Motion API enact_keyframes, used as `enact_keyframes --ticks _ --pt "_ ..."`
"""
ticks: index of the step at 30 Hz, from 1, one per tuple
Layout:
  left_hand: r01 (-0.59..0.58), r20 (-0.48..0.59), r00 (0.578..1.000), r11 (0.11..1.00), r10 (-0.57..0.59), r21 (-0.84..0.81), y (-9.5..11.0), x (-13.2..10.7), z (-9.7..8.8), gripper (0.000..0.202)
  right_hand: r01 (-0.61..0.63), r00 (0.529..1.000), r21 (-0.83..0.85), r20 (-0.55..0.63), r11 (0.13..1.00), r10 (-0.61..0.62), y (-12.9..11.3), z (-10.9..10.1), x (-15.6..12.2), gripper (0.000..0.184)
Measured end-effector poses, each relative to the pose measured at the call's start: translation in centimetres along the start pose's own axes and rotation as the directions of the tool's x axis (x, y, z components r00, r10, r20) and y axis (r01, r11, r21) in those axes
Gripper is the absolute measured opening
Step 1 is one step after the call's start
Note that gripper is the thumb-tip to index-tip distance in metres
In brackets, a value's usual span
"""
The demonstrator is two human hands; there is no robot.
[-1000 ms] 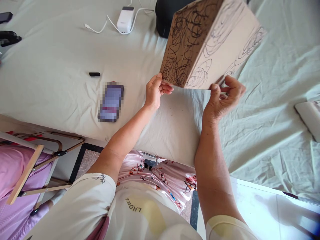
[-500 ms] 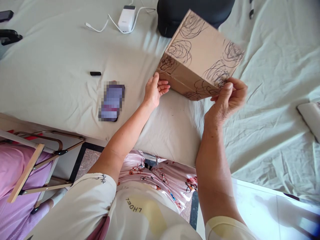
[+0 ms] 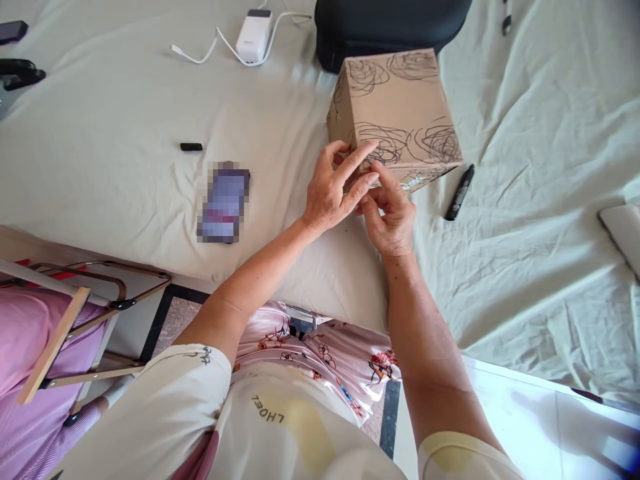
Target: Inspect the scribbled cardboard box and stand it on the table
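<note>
Covering the wide surface, a wrinkled pale sheet (image 3: 525, 200) carries a scribbled cardboard box (image 3: 400, 110) resting flat. At the box's near edge the left hand (image 3: 333, 193) lays spread fingers on it; the right hand (image 3: 390, 213) has fingertips together, whether pinching anything I cannot tell. A black marker (image 3: 460, 192) lies just beside, a phone (image 3: 223, 203) further left.

cream short sleeves (image 3: 190, 393), bare forearms; shirt front printed "lhoel"; pink floral satin trousers (image 3: 330, 353).
</note>
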State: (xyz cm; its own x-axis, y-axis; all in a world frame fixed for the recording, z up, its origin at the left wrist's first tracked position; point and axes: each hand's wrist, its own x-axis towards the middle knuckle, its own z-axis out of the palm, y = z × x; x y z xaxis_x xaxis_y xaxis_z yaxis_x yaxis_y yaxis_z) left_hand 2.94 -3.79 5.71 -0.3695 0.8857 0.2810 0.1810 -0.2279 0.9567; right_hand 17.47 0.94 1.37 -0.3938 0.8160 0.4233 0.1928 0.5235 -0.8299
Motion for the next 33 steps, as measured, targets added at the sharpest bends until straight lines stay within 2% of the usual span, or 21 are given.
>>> enact_keyframes --ticks 4,10,13,18,23,27,29,33 --pt "0.068 0.032 0.997 0.996 -0.066 -0.058 -0.2 0.4 0.0 0.028 0.022 0.999 -0.079 -0.035 0.997 -0.025 0.5 -0.4 0.2 0.051" --pt "0.119 -0.015 0.992 0.988 -0.121 -0.095 -0.2 0.7 0.1 0.035 -0.03 0.981 -0.179 -0.192 0.983 -0.005 1.4 -1.7 0.8 0.062" --pt "0.116 -0.064 0.99 0.986 -0.124 -0.118 0.0 0.8 0.0 0.036 -0.104 0.959 -0.154 -0.278 0.983 0.058 0.9 -2.4 1.2 0.067" --pt "0.104 -0.14 0.983 0.988 -0.12 -0.116 -0.2 1.1 -0.2 0.036 -0.106 0.91 -0.053 -0.408 0.993 0.075 1.0 -2.5 1.6 0.076" --pt "0.027 -0.182 0.983 0.998 -0.038 -0.062 -1.3 1.5 -0.7 0.028 -0.165 0.941 -0.093 -0.312 0.982 0.128 1.9 -2.6 1.5 0.06" --pt "-0.058 -0.209 0.976 0.998 0.055 -0.008 -2.0 1.5 -0.9 0.033 -0.198 0.949 -0.134 -0.274 0.971 0.156 1.7 -2.7 1.3 0.064" --pt "-0.024 -0.217 0.976 0.997 0.006 -0.08 -2.1 1.5 -0.9 0.035 -0.204 0.946 -0.126 -0.282 0.971 0.162 1.7 -2.7 1.3 0.065" --pt "0.119 -0.211 0.962 0.962 -0.173 -0.247 -1.7 1.6 -0.7 0.037 -0.165 0.936 -0.097 -0.329 0.982 0.125 1.9 -2.7 1.4 0.065"
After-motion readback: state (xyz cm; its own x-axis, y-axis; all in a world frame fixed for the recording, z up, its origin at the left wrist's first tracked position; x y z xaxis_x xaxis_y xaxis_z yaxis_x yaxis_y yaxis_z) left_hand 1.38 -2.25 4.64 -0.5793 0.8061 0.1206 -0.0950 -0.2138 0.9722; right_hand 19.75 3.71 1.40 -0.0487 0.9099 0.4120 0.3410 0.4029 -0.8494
